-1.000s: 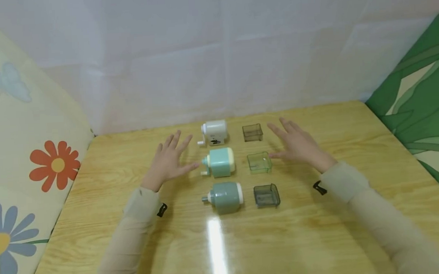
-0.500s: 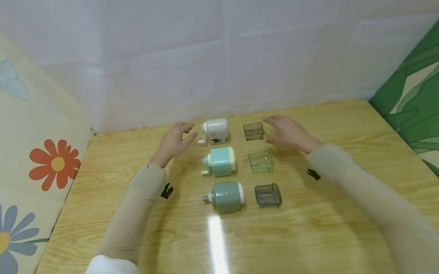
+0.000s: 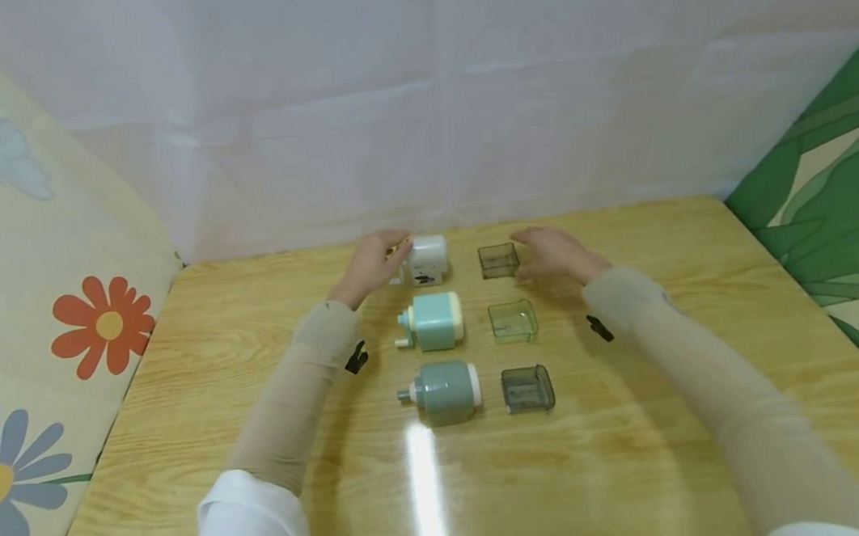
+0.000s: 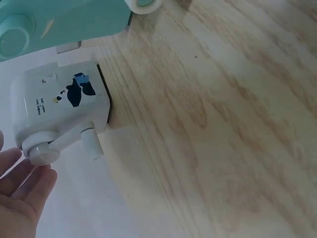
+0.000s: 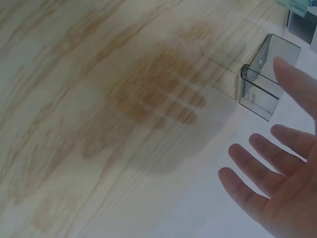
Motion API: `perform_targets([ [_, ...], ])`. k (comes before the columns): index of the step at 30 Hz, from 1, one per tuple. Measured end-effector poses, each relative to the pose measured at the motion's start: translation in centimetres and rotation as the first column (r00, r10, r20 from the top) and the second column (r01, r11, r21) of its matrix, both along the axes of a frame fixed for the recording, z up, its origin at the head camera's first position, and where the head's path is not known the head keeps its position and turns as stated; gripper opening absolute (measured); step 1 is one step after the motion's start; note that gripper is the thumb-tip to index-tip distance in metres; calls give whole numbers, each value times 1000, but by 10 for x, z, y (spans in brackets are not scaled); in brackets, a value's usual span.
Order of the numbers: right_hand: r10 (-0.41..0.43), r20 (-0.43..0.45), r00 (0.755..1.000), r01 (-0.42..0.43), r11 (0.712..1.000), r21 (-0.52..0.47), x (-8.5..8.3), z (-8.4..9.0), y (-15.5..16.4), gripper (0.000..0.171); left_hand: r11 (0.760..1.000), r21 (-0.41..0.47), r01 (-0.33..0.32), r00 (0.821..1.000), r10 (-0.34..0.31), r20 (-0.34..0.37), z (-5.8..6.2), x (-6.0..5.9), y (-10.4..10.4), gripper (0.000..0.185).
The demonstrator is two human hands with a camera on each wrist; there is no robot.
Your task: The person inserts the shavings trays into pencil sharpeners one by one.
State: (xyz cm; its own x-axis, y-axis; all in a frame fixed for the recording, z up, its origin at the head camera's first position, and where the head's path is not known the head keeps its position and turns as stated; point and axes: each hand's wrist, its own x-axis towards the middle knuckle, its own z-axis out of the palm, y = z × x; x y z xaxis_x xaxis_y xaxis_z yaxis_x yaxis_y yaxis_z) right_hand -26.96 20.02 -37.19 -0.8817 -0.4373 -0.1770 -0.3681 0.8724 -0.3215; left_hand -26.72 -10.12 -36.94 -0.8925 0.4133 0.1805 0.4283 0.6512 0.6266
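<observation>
Three crank pencil sharpeners lie in a column on the wooden table [image 3: 662, 385], each with a small clear drawer to its right. My left hand [image 3: 376, 256] reaches the white sharpener [image 3: 427, 259] at the far end; in the left wrist view its straight fingers [image 4: 25, 191] lie just under the crank of the white sharpener [image 4: 59, 106], holding nothing. My right hand [image 3: 548, 252] hovers just right of the dark clear drawer [image 3: 498, 260]. The right wrist view shows its fingers [image 5: 262, 173] spread beside that drawer [image 5: 267, 77], apart from it.
Nearer me lie a mint sharpener [image 3: 435, 320] with a green clear drawer [image 3: 512, 320], then a grey-green sharpener [image 3: 446, 390] with a dark drawer [image 3: 526, 388]. A white sheet hangs behind the table; flowered cloth on the left, leaf-printed cloth on the right.
Both hands have moved away from me, from beside the mint sharpener's row to the far row. The left hand now reaches the white sharpener; the right has closed in on the dark drawer.
</observation>
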Motion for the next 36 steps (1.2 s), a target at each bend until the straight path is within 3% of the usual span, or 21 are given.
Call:
perform_targets([
  [6,22,20,1000,-21,1000,-18,-3,-2,-2,77,1000,8,-14,1000,13,22,-2,-1,6,33],
  [15,35,56,998,-36,999,2,-2,-4,-13,62,990,-138,-12,1000,11,-7,-1,4,7,31],
  [24,32,52,998,-34,999,42,-3,3,-21,59,990,-143,-4,999,-2,-44,3,1,7,26],
  [36,45,74,996,-50,996,74,-7,10,-34,58,991,-135,-12,1000,9,-16,2,0,4,28],
])
